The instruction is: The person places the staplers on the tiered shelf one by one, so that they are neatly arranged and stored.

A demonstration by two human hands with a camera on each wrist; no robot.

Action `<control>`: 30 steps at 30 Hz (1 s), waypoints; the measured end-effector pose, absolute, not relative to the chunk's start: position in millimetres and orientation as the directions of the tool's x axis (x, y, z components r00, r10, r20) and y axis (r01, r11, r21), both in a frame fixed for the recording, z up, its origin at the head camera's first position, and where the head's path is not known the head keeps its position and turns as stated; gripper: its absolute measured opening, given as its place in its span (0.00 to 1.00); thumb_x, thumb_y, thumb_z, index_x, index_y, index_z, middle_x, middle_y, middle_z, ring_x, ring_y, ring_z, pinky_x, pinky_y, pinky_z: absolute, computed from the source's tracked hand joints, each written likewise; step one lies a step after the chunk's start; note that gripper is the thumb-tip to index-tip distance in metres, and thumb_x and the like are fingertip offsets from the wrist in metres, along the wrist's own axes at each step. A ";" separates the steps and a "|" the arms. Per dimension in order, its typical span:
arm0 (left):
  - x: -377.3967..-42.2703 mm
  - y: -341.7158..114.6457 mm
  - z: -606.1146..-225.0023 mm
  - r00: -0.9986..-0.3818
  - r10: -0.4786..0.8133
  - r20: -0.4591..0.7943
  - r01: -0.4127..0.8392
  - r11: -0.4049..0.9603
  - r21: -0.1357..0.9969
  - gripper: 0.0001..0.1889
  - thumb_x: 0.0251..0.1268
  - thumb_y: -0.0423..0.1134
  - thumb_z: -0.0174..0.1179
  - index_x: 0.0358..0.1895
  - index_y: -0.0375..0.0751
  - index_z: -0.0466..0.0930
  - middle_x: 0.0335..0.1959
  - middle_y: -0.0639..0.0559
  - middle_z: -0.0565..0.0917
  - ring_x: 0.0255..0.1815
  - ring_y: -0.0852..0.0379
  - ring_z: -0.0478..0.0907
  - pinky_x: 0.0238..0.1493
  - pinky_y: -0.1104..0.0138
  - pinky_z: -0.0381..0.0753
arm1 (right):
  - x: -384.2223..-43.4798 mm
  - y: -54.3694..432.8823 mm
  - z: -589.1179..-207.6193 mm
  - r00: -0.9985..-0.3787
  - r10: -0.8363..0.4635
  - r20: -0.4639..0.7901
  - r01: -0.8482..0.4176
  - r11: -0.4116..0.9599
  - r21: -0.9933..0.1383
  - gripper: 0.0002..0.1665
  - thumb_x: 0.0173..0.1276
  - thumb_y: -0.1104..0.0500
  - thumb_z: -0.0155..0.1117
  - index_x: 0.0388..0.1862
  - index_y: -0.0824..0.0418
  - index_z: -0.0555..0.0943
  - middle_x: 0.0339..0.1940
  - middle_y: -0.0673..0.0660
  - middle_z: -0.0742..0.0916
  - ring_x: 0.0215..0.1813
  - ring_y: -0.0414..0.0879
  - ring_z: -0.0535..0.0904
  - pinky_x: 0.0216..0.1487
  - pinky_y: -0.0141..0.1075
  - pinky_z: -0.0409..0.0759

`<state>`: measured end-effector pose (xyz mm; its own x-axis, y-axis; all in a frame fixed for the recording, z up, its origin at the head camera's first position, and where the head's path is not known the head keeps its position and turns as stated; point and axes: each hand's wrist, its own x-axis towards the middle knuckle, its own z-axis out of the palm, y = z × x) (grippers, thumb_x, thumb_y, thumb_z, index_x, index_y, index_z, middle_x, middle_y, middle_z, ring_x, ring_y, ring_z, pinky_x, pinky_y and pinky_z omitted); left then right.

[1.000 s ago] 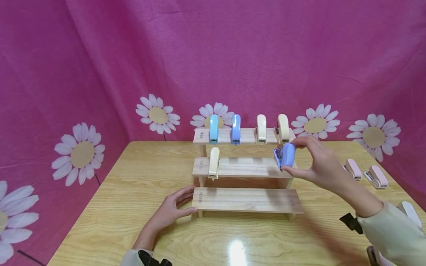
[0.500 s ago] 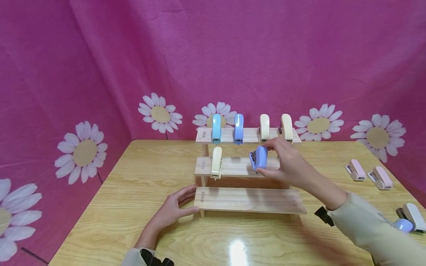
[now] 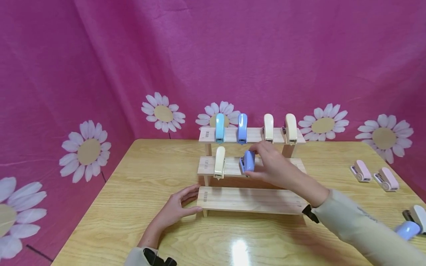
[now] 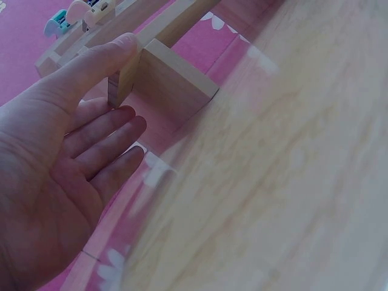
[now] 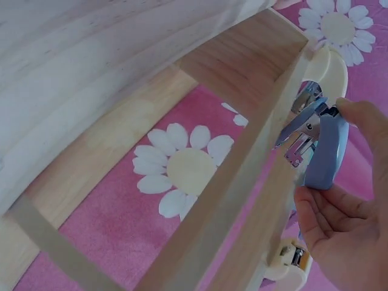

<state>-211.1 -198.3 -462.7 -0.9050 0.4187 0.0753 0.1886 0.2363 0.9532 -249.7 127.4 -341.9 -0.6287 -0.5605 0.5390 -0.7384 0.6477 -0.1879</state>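
A periwinkle-blue mini stapler (image 3: 249,161) is pinched between the thumb and fingertips of my right hand (image 3: 274,165). It overlaps the middle tier of a wooden three-step rack (image 3: 251,201), just right of a cream stapler (image 3: 219,162). The right wrist view shows the held stapler (image 5: 327,148) gripped at its two ends, its metal workings facing the rack. My left hand (image 3: 178,207) lies at the left end of the lowest tier, fingers fairly straight. In the left wrist view, its thumb (image 4: 109,57) touches the plank's end.
Along the top tier stand a light-blue stapler (image 3: 220,128), a blue one (image 3: 242,128) and two cream ones (image 3: 268,127). Two pink staplers (image 3: 361,171) sit on the table (image 3: 159,162) at right. A white stapler (image 3: 418,217) and a rounded blue item (image 3: 407,230) lie nearer.
My right hand has carried the blue stapler leftward and a little down, from the rack's right end to beside the cream stapler. My left hand keeps its place at the rack.
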 end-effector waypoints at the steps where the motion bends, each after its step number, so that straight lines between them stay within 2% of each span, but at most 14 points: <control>1: -211.1 -198.1 -462.6 -0.905 0.418 0.074 0.188 0.239 0.953 0.42 0.59 0.39 0.70 0.73 0.31 0.59 0.69 0.33 0.71 0.70 0.38 0.70 0.73 0.57 0.72 | -250.3 126.3 -342.8 -0.635 -0.561 0.531 -0.735 0.650 -0.193 0.34 0.51 0.52 0.80 0.50 0.68 0.75 0.46 0.61 0.81 0.49 0.52 0.77 0.49 0.45 0.84; 7: -211.1 -197.7 -462.8 -0.904 0.420 0.075 0.192 0.246 0.950 0.42 0.58 0.39 0.70 0.73 0.32 0.60 0.69 0.33 0.71 0.69 0.38 0.70 0.73 0.57 0.72 | -253.7 121.1 -347.2 -0.650 -0.576 0.495 -0.737 0.638 -0.224 0.32 0.53 0.54 0.79 0.50 0.68 0.74 0.47 0.61 0.81 0.52 0.53 0.77 0.53 0.46 0.84; 20: -211.3 -198.2 -463.4 -0.902 0.422 0.089 0.204 0.236 0.950 0.42 0.58 0.38 0.70 0.73 0.31 0.60 0.68 0.33 0.71 0.69 0.38 0.71 0.72 0.59 0.72 | -260.3 118.0 -353.2 -0.594 -0.591 0.545 -0.774 0.605 -0.188 0.36 0.52 0.51 0.79 0.52 0.70 0.74 0.49 0.63 0.82 0.52 0.54 0.78 0.56 0.48 0.84; 26: -211.5 -198.0 -461.9 -0.906 0.417 0.079 0.194 0.241 0.951 0.42 0.58 0.38 0.70 0.73 0.31 0.59 0.69 0.33 0.71 0.70 0.38 0.70 0.73 0.59 0.72 | -260.3 117.3 -354.2 -0.597 -0.588 0.546 -0.766 0.619 -0.171 0.39 0.52 0.50 0.79 0.55 0.71 0.73 0.52 0.65 0.81 0.56 0.56 0.77 0.60 0.49 0.83; 30: -211.5 -198.5 -462.1 -0.906 0.417 0.073 0.190 0.246 0.951 0.42 0.58 0.39 0.70 0.73 0.32 0.59 0.70 0.34 0.70 0.70 0.39 0.70 0.73 0.59 0.71 | -255.7 119.6 -350.9 -0.615 -0.575 0.540 -0.756 0.624 -0.197 0.42 0.53 0.49 0.79 0.59 0.71 0.72 0.55 0.65 0.80 0.59 0.57 0.77 0.61 0.51 0.83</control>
